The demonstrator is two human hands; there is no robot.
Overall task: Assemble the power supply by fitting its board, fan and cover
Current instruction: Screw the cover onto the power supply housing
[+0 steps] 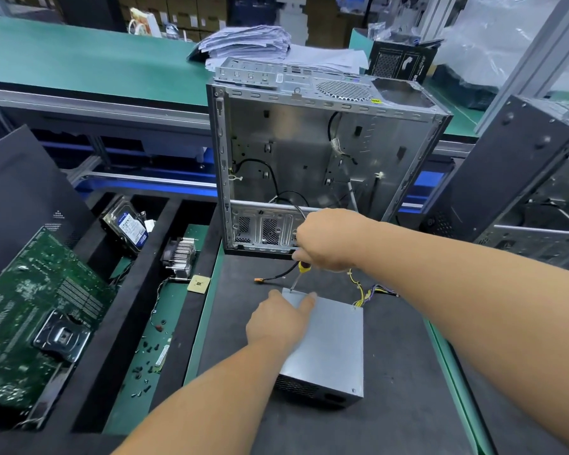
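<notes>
Currently: power supply (pixel 326 343) lies flat on dark surface (pixel 408 356), cover (pixel 332 323) already on top, wire bundle (pixel 365 290) trailing out far end. Right hand (pixel 329 239) curled round yellow-handled screwdriver (pixel 299 274), tip down at far-left corner of cover. Left hand (pixel 278 318) presses on cover near that corner, thumb and forefinger spread either side of the tip. Looks like cover-fastening stage, prob. late in task.

Risks: tip could cam out of screw and skid across cover toward left fingers, since they sit just beside it. Driver angled, not plumb, so screw might cross-thread. If left hand eases off, unit may slide on surface.

Writing: blue-white label on hard drive (pixel 128 226) in left tray, too small to read. Open PC case (pixel 309 165) behind has a yellow sticker, illegible. Black box at rear shows white print, unreadable.
</notes>
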